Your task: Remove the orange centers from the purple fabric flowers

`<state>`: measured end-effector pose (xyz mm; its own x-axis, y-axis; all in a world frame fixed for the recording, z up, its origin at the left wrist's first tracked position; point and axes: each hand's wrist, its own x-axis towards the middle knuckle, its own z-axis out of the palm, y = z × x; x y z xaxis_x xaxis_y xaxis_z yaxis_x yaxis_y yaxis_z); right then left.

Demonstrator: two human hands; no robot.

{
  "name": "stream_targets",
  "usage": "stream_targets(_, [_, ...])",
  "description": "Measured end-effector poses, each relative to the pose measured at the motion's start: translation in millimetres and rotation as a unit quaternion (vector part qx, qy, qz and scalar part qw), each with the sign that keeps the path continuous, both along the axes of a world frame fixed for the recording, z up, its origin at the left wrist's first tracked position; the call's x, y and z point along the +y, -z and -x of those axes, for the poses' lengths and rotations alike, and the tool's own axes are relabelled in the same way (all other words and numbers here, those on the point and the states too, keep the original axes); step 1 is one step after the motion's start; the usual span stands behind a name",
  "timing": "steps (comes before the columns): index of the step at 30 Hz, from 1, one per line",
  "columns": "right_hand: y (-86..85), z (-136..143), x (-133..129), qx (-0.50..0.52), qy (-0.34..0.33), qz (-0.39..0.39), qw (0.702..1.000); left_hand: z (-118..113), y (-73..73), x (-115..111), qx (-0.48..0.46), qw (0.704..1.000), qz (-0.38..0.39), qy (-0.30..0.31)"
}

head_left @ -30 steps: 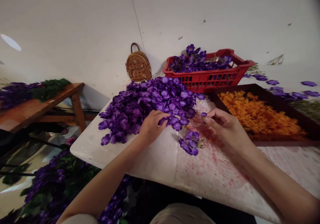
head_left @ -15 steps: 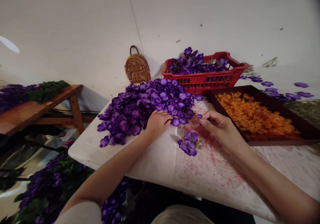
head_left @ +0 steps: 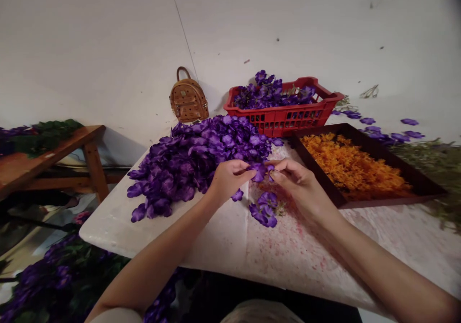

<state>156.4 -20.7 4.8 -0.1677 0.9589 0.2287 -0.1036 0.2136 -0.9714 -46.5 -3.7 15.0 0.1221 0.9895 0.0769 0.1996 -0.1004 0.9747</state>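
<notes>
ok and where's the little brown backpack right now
In the head view, the brown backpack stands left of the red crate, against the wall, just behind the purple petal pile.

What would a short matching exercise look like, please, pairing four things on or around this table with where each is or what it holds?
Things
1. Brown backpack
2. Red crate
3. Dark tray
4. Left hand

Places and states
A. Contains frilly orange blooms
B. Has a purple bloom at its fingertips, close to the right hand
C. Upright against the wall, behind the big purple heap
D. Contains purple flowers, some rising above its rim

Pairs: 1-C, 2-D, 3-A, 4-B
</notes>
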Motion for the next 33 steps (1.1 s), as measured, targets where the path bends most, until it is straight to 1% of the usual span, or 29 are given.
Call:
stream_targets(2, [0.7, 2, -1, -0.003, -0.015, 0.021, 1.0, -10, -1.2, -3, -0.036, 0.999, 0.028, 0.008])
stream_targets(4, [2.2, 2, 0, -0.018, -0.007, 0.032, 0.999, -17, -1.5, -5, -0.063, 0.997, 0.052, 0.012])
stream_targets(7, [2.4, 0, 1, -0.05, 0.013, 0.014, 0.999, -23, -1.8, -7, -0.085, 0.993, 0.074, 0.015])
stream_targets(11, [1.0, -1, 2, -0.099, 0.043, -0.03, 0.994, -25, -1.5, -9, -0.082, 0.993, 0.081, 0.021])
stream_targets(13, [1.4, -1, 2, -0.113, 0.052, -0.037, 0.992, -26, -0.7, -10, -0.085, 0.993, 0.08, 0.033])
stream_targets(16, [1.8, -2, 2, -0.113, 0.032, -0.025, 0.993, -28, 0.5, -12, -0.097, 0.992, 0.063, 0.059])
stream_targets(18, [0.8, -4, 1, -0.084, 0.02, -0.002, 0.996, -28, 1.4, -12, -0.091, 0.993, 0.036, 0.062])
stream_targets(21, [-2.5, -5, 0, -0.006, 0.012, 0.063, 0.998, -28, 4.0, -12, -0.072, 0.997, -0.011, 0.041])
stream_targets(24, [-5.8, -5, -2, 0.072, -0.025, 0.141, 0.987, -30, 7.9, -13, -0.035, 0.998, -0.055, 0.024])
stream_targets(26, [-6.7, -4, -3, 0.11, -0.047, 0.177, 0.977, -30, 10.9, -14, -0.001, 0.996, -0.088, 0.011])
stream_targets(29, [-5.8, -5, -3, 0.141, -0.065, 0.203, 0.967, -31, 15.4, -14, 0.013, 0.993, -0.115, 0.008])
stream_targets(33, [-2.6, -8, -1, 0.149, -0.07, 0.206, 0.965, -32, 18.5, -14, -0.02, 0.995, -0.095, 0.027])
